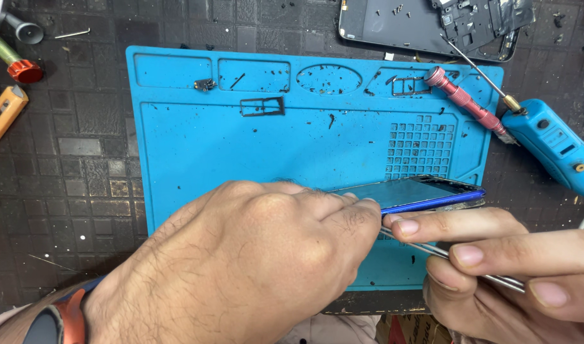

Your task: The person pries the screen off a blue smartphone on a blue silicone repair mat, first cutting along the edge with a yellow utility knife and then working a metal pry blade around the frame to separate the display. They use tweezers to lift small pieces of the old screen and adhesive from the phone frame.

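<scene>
My left hand (241, 261) grips the near edge of a blue-framed phone (413, 191) that lies tilted over the blue silicone mat (241, 146). Most of the phone's left part is hidden under that hand. My right hand (502, 261) pinches a pair of metal tweezers (432, 250), whose tips point left to the phone's lower edge, next to my left fingertips. The phone's dark screen faces up and its frame looks slightly lifted from the body.
A pink screwdriver (467, 102) and a blue electric tool (556, 150) lie at the mat's right. An opened phone body (426, 25) rests at the back. A small tray frame (262, 106) and loose screws sit on the mat. Red-capped and orange tools (12, 83) lie far left.
</scene>
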